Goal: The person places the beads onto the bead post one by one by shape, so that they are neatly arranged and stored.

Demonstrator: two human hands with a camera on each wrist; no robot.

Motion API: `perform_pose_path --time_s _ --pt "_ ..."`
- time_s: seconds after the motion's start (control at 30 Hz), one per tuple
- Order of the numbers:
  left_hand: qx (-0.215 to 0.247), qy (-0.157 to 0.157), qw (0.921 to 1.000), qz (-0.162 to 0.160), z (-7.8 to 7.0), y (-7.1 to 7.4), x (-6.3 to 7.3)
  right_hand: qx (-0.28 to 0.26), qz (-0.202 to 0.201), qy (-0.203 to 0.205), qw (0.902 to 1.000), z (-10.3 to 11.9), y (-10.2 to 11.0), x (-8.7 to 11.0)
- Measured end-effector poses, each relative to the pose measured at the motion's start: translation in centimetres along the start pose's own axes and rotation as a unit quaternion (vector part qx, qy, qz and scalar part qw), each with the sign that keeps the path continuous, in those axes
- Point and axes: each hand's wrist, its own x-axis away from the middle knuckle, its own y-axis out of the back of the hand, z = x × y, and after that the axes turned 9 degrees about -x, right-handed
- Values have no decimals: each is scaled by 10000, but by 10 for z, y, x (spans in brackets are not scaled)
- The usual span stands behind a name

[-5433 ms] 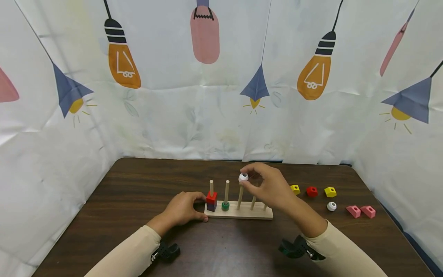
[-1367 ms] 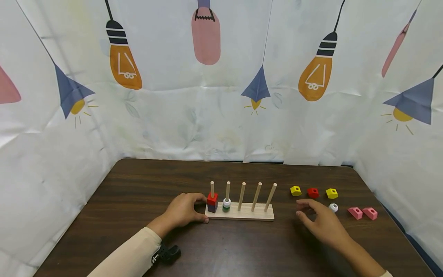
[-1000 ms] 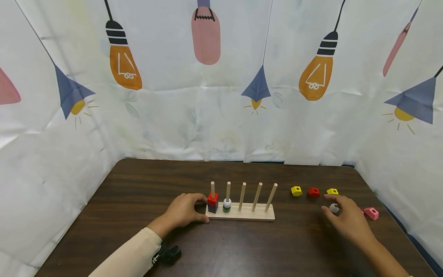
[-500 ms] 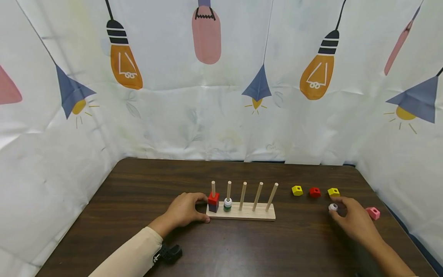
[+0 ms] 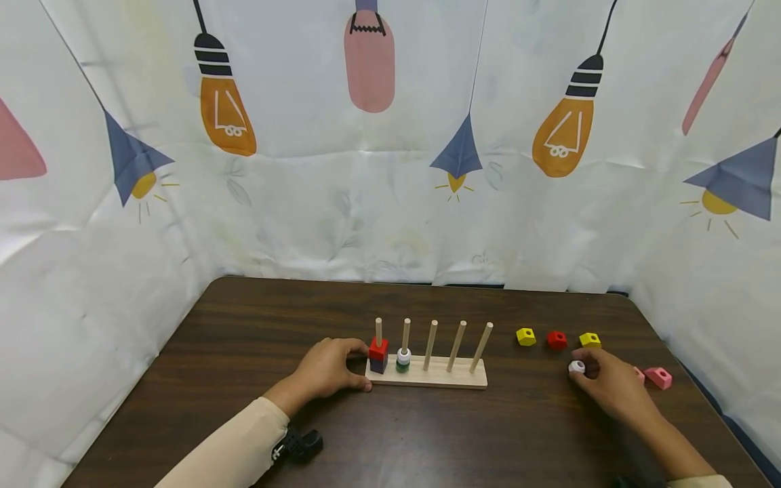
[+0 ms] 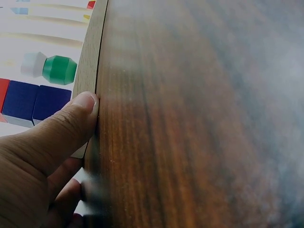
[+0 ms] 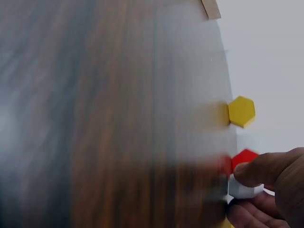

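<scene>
My left hand [image 5: 329,366] grips the left end of a wooden peg board [image 5: 448,381]; its thumb presses the front edge in the left wrist view. On the first peg a red block [image 5: 378,350] sits above dark blue blocks [image 6: 35,101]. The second peg carries a white bead [image 5: 403,356] over a green bead [image 6: 60,70]. The other three pegs are bare. To the right of the board, my right hand [image 5: 617,388] pinches another white bead [image 7: 244,188] between thumb and fingers, close over the table.
Behind the right hand lie a yellow block [image 5: 526,337], a red block [image 5: 556,340] and a second yellow block [image 5: 589,340]. Two pink blocks, one mostly hidden, lie beyond the hand; the visible pink block [image 5: 659,378] is rightmost. A printed curtain [image 5: 366,224] surrounds the brown table [image 5: 293,305].
Earlier the right hand held a white bead over the pegs; that bead now sits on the second peg. The right hand has moved right, pinched another white bead and drawn it slightly left.
</scene>
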Motion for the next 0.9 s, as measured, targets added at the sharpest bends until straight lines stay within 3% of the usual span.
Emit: perform_pose_path --time_s 0.23,0.9 --pt "29 -45 10000 -34 -1 1 1 -190 143 49 9997 23 -10 -7" --pt "52 -21 10000 -16 0 0 1 -820 -203 1221 9889 102 -7 -11"
